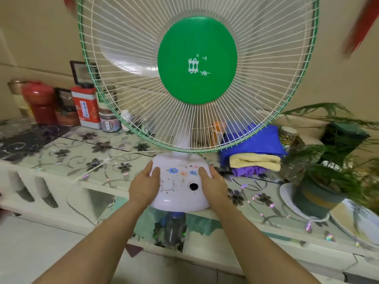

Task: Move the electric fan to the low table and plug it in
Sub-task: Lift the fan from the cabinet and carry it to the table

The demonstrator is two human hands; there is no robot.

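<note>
The electric fan [197, 60] stands straight ahead, with a white wire grille, a green rim and a green centre disc. Its white base [180, 198] carries flower stickers, a dial and a round hole, and sits at the front edge of a glass-topped cabinet [71, 156]. My left hand [144, 185] grips the base's left side, thumb on top. My right hand [213, 184] grips the right side the same way. A white cord [90, 171] runs from behind the base leftward over the cabinet edge and loops down. Its plug is not in view.
Red tins and jars [84, 107] line the back left of the cabinet. Folded blue, yellow and purple cloths [254, 152] lie right of the fan base. A potted plant [320, 193] on a white plate stands at the right. Pale tiled floor [41, 242] lies below left.
</note>
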